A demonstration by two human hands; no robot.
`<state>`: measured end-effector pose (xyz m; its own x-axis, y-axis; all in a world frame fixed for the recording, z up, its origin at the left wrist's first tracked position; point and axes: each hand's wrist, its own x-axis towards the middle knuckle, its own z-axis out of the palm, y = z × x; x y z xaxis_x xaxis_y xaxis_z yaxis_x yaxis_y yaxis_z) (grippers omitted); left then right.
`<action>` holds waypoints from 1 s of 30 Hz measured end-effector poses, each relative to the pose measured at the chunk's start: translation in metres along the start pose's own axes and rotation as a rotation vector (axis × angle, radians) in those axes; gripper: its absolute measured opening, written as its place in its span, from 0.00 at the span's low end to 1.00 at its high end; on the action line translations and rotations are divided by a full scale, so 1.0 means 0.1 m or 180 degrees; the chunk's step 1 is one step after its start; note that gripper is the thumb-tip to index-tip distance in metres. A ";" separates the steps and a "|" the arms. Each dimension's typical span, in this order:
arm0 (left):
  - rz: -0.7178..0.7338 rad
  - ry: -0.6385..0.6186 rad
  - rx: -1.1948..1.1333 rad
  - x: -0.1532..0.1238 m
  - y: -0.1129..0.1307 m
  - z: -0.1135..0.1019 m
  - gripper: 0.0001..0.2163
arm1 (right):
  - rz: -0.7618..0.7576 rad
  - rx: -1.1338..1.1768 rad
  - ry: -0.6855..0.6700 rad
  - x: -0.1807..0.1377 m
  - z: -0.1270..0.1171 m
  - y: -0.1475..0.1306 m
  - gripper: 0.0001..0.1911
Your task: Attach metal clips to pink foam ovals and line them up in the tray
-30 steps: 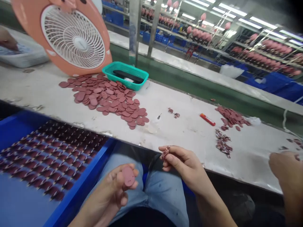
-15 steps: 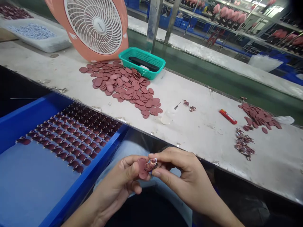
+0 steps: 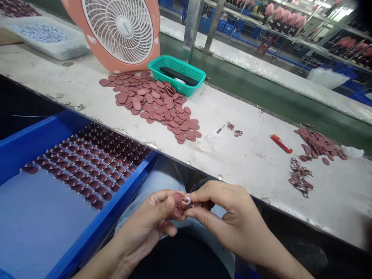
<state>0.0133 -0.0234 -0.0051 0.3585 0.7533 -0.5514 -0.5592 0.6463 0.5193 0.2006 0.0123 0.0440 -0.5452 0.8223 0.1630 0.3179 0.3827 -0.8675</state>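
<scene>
Above my lap, my left hand (image 3: 155, 215) pinches a reddish-brown oval disc (image 3: 178, 205) between thumb and fingers. My right hand (image 3: 225, 209) grips a small brown figurine (image 3: 187, 202) with a whitish bit on top, and the figurine touches the disc's face. Fingertips hide part of both pieces, so I cannot tell whether they are joined. Ahead on the bench lies a broad pile of similar discs (image 3: 158, 102). Left of my hands, a blue tray (image 3: 124, 190) holds rows of small figurines on discs (image 3: 87, 180).
A fan (image 3: 124, 29) stands behind the discs, beside a green basket (image 3: 187, 90) with a dark object. A dropper bottle (image 3: 207, 142), a red lighter-like object (image 3: 281, 143), loose figurines (image 3: 300, 176) and another disc pile (image 3: 319, 143) lie rightward. A white bin (image 3: 68, 48) sits far left.
The small figurine has tilted and shifted slightly against the disc as my right fingers turned. Both hands stay together in nearly the same place. The whole view has shifted a little.
</scene>
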 end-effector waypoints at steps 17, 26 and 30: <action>-0.0171 -0.0054 -0.0175 0.02 -0.04 -0.03 0.12 | -0.0226 -0.0242 -0.0438 0.04 -0.08 -0.06 0.04; -0.0124 -0.0002 -0.0167 -0.03 -0.05 0.01 0.15 | -0.0483 -0.0386 -0.0386 0.00 -0.04 -0.11 0.05; -0.0027 -0.0089 -0.0083 -0.12 -0.02 0.06 0.14 | -0.0666 -0.0486 -0.0333 -0.07 -0.05 -0.17 0.07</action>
<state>0.0143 -0.0329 0.0044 0.3839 0.7510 -0.5372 -0.5751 0.6496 0.4973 0.2025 0.0024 0.0601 -0.6860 0.6737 0.2748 0.2988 0.6052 -0.7379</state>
